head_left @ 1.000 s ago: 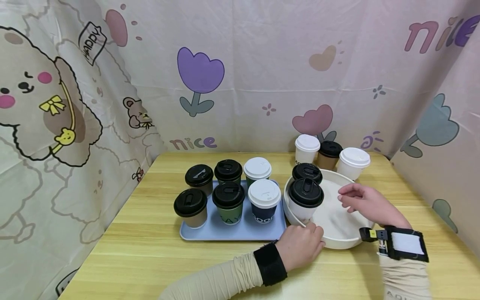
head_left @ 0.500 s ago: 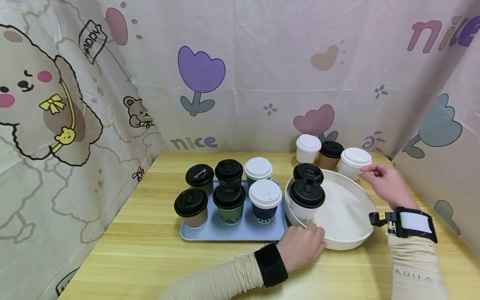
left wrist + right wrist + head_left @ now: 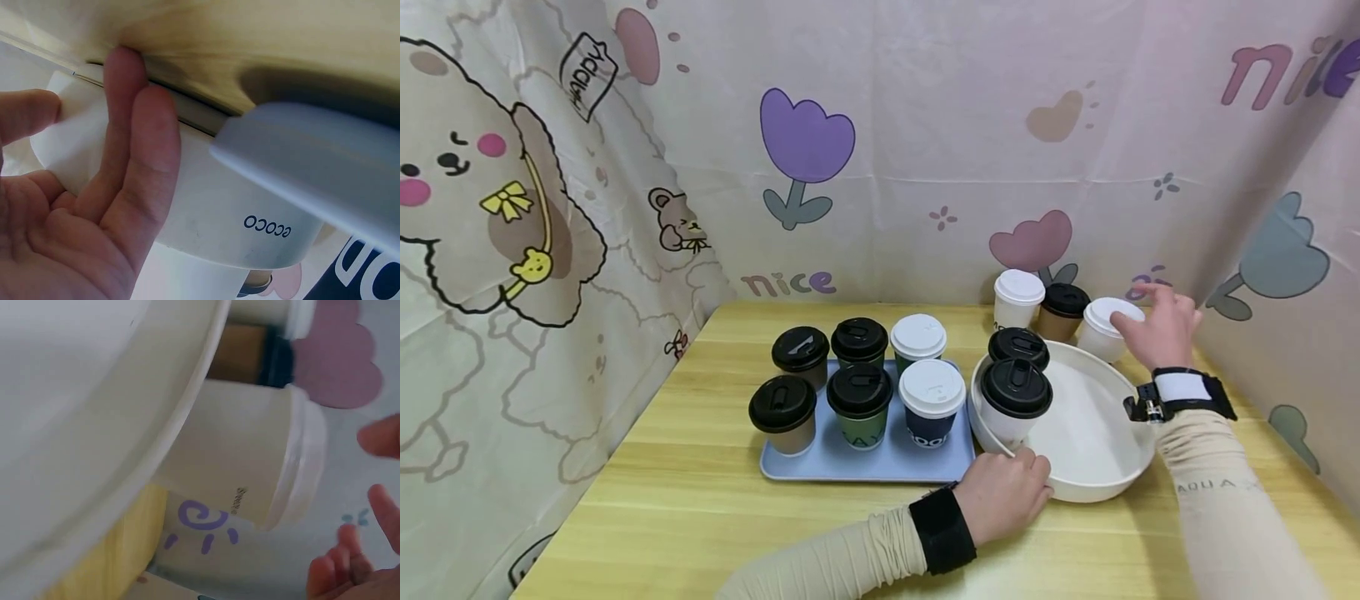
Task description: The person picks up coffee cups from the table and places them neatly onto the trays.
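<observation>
My left hand [image 3: 1004, 493] holds the near edge of a round white tray [image 3: 1093, 492]. In the left wrist view, the thumb [image 3: 31, 114] touches its outer wall, marked "ecoco", and two fingers [image 3: 153, 128] lie along it. At the tray's far right edge, my right hand [image 3: 1161, 325] reaches over a white-lidded paper cup [image 3: 1101, 337], thumb and fingers spread. The right wrist view shows that cup [image 3: 244, 447] beside the tray, with the fingers apart from its lid. Two black-lidded cups, one of them white-bodied [image 3: 1009, 421], stand inside the tray on its left.
Left of the round tray lies a blue rectangular tray [image 3: 850, 471] with several lidded cups, including a navy one [image 3: 929, 427] and a green one [image 3: 861, 427]. A white cup [image 3: 1017, 304] and a brown cup [image 3: 1062, 317] stand behind the round tray, before a printed curtain [image 3: 910, 125].
My right hand has moved from above the round tray, back and to the right, to the white-lidded cup, and its fingers have spread. My left hand stays on the tray's edge.
</observation>
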